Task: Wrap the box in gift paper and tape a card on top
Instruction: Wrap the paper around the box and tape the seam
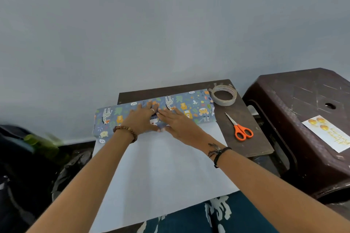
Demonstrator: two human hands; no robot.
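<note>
I see both hands flat on paper [191, 108] | left hand [141, 119] spread | right hand [178, 121] spread | box hidden under paper | tape [224, 95], scissors [239, 127] right of paper | card [328, 132] farther right

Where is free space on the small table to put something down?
Free: bare table between the scissors and its near edge. Crowded: far right corner, where the tape roll meets the gift paper.

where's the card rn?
Head view, far right: the white rectangular card with gold print lies flat on the dark brown plastic stool, right of the orange-handled scissors.
</note>
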